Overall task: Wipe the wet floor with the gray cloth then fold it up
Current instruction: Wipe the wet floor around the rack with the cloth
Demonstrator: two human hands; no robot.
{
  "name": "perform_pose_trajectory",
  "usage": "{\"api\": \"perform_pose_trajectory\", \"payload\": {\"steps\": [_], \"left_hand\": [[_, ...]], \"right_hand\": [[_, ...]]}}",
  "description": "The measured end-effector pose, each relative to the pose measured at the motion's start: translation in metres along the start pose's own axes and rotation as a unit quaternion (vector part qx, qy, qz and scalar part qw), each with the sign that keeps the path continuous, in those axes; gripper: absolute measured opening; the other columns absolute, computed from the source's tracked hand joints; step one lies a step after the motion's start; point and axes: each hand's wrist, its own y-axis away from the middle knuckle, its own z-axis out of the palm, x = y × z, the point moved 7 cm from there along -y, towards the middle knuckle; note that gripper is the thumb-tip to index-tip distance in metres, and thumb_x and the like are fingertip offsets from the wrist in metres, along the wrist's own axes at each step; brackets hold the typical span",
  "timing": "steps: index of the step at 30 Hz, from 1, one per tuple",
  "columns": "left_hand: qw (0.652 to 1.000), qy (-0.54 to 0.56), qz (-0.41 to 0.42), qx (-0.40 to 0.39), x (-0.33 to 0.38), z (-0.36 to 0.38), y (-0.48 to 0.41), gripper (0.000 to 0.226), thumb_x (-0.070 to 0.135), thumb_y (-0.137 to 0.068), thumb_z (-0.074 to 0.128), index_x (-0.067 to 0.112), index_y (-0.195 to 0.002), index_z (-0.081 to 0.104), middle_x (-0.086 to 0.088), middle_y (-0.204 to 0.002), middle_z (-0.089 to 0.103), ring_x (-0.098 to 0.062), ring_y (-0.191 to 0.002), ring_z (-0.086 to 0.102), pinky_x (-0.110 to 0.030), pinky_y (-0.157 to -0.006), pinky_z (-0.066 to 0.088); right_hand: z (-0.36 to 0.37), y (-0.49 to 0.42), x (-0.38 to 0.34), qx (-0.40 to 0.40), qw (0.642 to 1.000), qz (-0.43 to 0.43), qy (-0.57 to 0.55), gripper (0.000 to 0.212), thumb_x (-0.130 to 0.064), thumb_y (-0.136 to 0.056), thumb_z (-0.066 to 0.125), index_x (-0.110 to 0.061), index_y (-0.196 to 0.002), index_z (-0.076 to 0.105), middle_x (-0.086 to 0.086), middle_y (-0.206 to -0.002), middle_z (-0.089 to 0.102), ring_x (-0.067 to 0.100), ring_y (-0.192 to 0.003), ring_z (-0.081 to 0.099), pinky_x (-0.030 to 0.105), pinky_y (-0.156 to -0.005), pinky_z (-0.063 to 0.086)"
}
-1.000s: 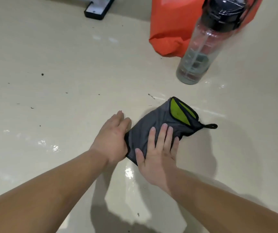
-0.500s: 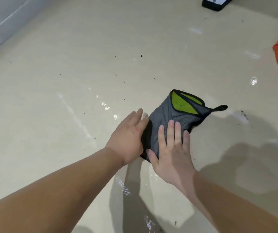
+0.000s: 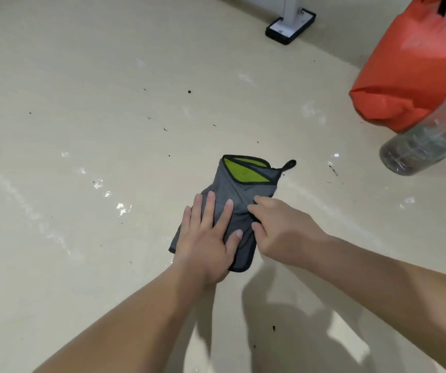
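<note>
The gray cloth (image 3: 239, 195) lies folded into a narrow bundle on the beige floor (image 3: 81, 238), its lime-green inner side and black hanging loop showing at the far end. My left hand (image 3: 207, 238) presses flat on the cloth's near left part, fingers spread. My right hand (image 3: 278, 227) sits at the cloth's right edge, with thumb and fingertips pinching a fold of the fabric. Wet streaks shine on the floor to the left and right of the cloth.
An orange bag (image 3: 416, 68) stands at the far right with a clear plastic bottle (image 3: 426, 141) in front of it. A white post on a black base (image 3: 290, 26) stands at the back. Dark specks of dirt dot the floor.
My left hand moved from beside the cloth onto it. My right hand left its flat press and now pinches the right edge. The view swung back right, showing bag and bottle again.
</note>
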Motion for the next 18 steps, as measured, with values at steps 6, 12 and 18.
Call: {"api": "perform_pose_trajectory", "payload": {"steps": [6,12,18], "left_hand": [[0.998,0.035,-0.046,-0.022,-0.133,-0.017,0.031,0.083,0.079,-0.093,0.019,0.042,-0.159,-0.017,-0.002,-0.168,-0.028,-0.026,-0.152,-0.032,-0.049,-0.125,-0.012],[0.991,0.026,-0.130,-0.016,-0.247,-0.028,0.043,0.089,0.084,-0.088,0.009,0.039,-0.159,-0.019,-0.006,-0.168,-0.028,-0.029,-0.153,-0.029,-0.051,-0.125,-0.011],[0.995,-0.033,-0.087,0.048,-0.249,-0.027,0.044,0.085,0.074,-0.092,-0.001,0.026,-0.160,-0.019,-0.018,-0.168,-0.024,-0.035,-0.154,-0.024,-0.051,-0.125,-0.009]], "right_hand": [[0.001,-0.022,-0.082,-0.123,0.992,-0.002,-0.014,0.067,-0.034,-0.097,0.044,-0.026,-0.156,0.015,0.005,-0.143,0.049,0.030,-0.125,0.052,0.047,-0.102,0.045],[0.003,-0.026,-0.159,-0.181,0.977,0.028,0.110,0.063,-0.037,-0.102,0.042,-0.025,-0.157,0.015,0.003,-0.145,0.051,0.031,-0.126,0.053,0.047,-0.102,0.047],[0.035,0.012,-0.201,-0.168,0.980,0.062,0.089,0.085,-0.032,-0.100,0.042,-0.037,-0.157,-0.021,-0.005,-0.138,0.050,0.029,-0.113,0.057,0.043,-0.093,0.050]]}}
